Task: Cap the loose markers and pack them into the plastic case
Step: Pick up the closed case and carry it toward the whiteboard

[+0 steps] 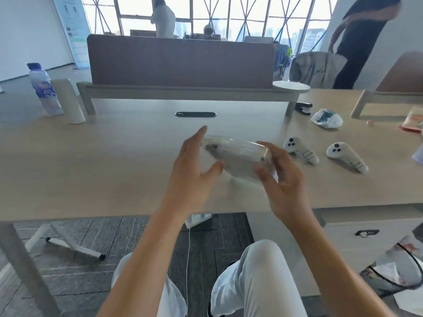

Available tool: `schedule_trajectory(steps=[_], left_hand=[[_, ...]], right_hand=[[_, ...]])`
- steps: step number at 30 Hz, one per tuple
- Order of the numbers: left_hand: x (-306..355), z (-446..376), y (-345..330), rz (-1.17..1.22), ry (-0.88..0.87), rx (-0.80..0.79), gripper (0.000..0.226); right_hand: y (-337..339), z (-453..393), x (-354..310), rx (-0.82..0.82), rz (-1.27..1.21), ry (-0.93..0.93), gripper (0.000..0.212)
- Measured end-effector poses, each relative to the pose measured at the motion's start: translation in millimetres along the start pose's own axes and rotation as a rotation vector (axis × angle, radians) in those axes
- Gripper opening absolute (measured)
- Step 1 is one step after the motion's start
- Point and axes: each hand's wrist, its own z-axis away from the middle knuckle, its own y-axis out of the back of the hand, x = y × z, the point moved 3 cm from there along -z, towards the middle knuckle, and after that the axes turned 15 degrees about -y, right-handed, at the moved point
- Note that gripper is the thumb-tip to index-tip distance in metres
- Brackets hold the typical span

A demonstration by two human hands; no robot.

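Note:
A clear plastic case (238,156) is held just above the middle of the wooden desk (114,161), tilted and blurred by motion. Pale markers show faintly inside it; their number and caps are too blurred to tell. My left hand (194,170) holds the case's left end, fingers spread along its far side and thumb under it. My right hand (283,179) grips the right end with curled fingers. No loose markers show on the desk.
Two white handheld controllers (299,151) (345,156) lie to the right of the case. A water bottle (44,89) and a white roll (67,100) stand at the far left. A crumpled plastic bag (327,118) and a black stapler (303,107) sit at the back right. A divider panel (180,62) closes the desk's far edge.

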Motion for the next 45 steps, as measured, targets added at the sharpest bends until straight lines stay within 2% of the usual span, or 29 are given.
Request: schedule_trajectory(steps=[4,10,13,18,23,27,31,38,45], left_hand=[[15.0,-36.5,-6.3,0.093,-0.051,0.07,0.055],[-1.6,-63.9,-21.3,0.171,-0.046,0.228,0.05],[-7.8,-67.1,-30.4,0.228,-0.022,0.287,0.047],[-12.4,-78.9,-36.6,0.257,-0.05,0.326,0.043],[-16.1,-82.4,-40.1,0.292,-0.107,0.325,0.044],[-20.5,-78.2,-45.3,0.277,-0.16,0.334,0.043],[-25.6,-79.3,-46.0,0.234,-0.199,0.328,0.043],[-35.4,-74.4,-46.9,0.162,-0.264,0.313,0.031],[-37.7,-75.5,-46.6,0.19,-0.261,0.326,0.027]], right_hand=[[5.6,-28.3,0.8,-0.043,-0.179,-0.016,0.026],[-1.6,-65.8,16.9,-0.075,-0.396,-0.186,0.025],[-5.1,-82.1,23.2,-0.049,-0.4,-0.227,0.029],[-13.6,-97.0,19.7,-0.011,-0.378,-0.137,0.034],[-12.8,-106.5,12.1,0.06,-0.313,-0.082,0.026],[-11.7,-104.2,9.4,0.054,-0.223,0.01,0.042],[-10.9,-105.0,12.3,0.059,-0.17,0.057,0.047],[-11.9,-96.5,16.2,0.075,-0.119,0.114,0.033],[-13.1,-97.1,18.5,0.098,-0.18,0.084,0.03]])
